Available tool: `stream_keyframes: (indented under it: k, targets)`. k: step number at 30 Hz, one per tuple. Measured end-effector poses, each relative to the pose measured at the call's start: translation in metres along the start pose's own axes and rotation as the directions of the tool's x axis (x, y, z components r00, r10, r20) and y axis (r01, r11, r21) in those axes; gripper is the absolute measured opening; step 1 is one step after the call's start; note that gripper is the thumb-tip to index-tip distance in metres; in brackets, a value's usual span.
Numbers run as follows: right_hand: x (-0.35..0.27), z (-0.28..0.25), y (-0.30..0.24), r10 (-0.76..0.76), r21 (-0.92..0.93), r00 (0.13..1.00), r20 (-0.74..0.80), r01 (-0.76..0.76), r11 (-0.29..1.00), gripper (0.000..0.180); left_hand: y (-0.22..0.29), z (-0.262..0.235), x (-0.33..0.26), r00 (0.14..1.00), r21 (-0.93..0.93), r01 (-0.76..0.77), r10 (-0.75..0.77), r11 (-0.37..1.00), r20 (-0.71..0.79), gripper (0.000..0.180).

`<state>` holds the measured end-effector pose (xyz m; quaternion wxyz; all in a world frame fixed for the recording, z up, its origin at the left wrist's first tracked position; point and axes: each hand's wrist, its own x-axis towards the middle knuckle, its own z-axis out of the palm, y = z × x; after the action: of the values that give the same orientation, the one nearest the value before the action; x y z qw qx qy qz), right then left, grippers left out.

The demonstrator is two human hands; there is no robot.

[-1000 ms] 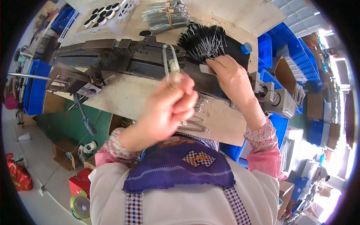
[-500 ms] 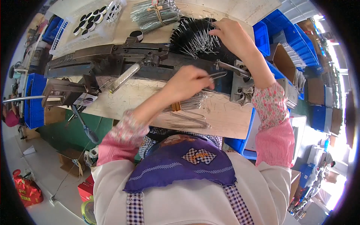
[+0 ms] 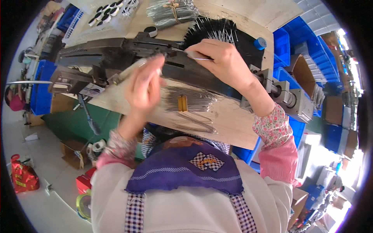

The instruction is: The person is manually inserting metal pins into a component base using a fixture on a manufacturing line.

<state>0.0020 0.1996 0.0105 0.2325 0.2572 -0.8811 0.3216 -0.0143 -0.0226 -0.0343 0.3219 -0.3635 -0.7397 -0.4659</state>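
My right hand (image 3: 223, 58) is closed in a pinch over the dark metal bench machine (image 3: 182, 72). Between its fingertips sits a thin metal wire (image 3: 204, 59), lying by the machine's middle fixture. My left hand (image 3: 143, 87) is smeared by motion beside the machine's lever (image 3: 126, 73); whether it grips the lever does not show. Beyond my right hand lies a pile of black bristle brushes (image 3: 206, 29) with wire ends sticking up. Nearer me, loose wires (image 3: 198, 101) lie on the wooden bench, with a yellow block-like piece (image 3: 182, 103) on them.
At the back are a tied wire bundle (image 3: 173, 13), a white basket (image 3: 72, 29) with black-and-white round pieces, and one such piece (image 3: 150, 31) outside it. A blue round piece (image 3: 260, 43) lies right of the brushes. Blue bins (image 3: 281, 46) stand along the right side.
My left hand has moved left, from mid-machine to beside the lever. My right hand has come down from the brush pile to the machine's middle, now pinching a wire. The view has shifted slightly.
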Motion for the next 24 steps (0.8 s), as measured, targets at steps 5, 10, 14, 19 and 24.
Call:
stream_keyframes:
  k: [5,10,14,19,24]
  targets:
    - [0.007,0.026,0.016,0.067,-0.102,0.998,0.021,-0.065,0.993,0.014,-0.005,-0.019,-0.014,0.371,-0.570,0.710,-0.469,-0.412,0.801,0.042]
    - [0.005,0.031,0.020,0.089,-0.101,0.996,-0.007,-0.089,0.991,0.012,0.039,-0.006,0.026,0.363,-0.486,0.856,-0.465,-0.174,0.807,0.036]
    - [0.012,0.036,0.011,0.096,-0.156,0.995,-0.019,-0.098,0.983,0.009,-0.016,0.019,-0.037,0.692,-0.122,0.645,-0.508,0.755,0.513,0.026]
    - [-0.025,0.028,-0.053,0.189,-0.351,0.982,0.026,-0.168,0.921,0.018,-0.027,-0.034,-0.044,0.307,-0.109,0.940,-0.662,0.323,0.684,0.024]
    - [-0.086,0.083,-0.058,0.498,-0.469,0.787,0.365,-0.307,0.828,0.021,-0.090,-0.105,-0.060,0.054,-0.494,0.868,-0.979,-0.052,0.198,0.035]
